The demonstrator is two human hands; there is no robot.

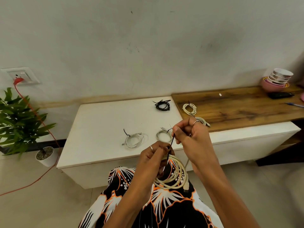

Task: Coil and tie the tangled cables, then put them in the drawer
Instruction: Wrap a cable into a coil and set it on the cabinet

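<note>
A cream cable coil point(174, 176) hangs over my lap, gripped at its top by my left hand point(156, 153). A black zip tie point(172, 142) is looped round the coil there, and my right hand point(187, 134) pinches its free tail, holding it up and taut. Tied coils lie on the white cabinet top point(102, 129): a white coil point(134, 139), a second white coil point(162, 135) partly behind my hands, and a black coil point(162, 105). On the wooden top point(238, 106) lies a cream coil point(189, 108), with another cable point(203, 121) just behind my right hand.
Stacked bowls point(278, 79), a black object point(280, 95) and a pen point(294, 104) sit at the far right of the wooden top. A potted plant point(24, 124) stands on the left floor, beside an orange cord point(39, 122) from a wall socket point(21, 77).
</note>
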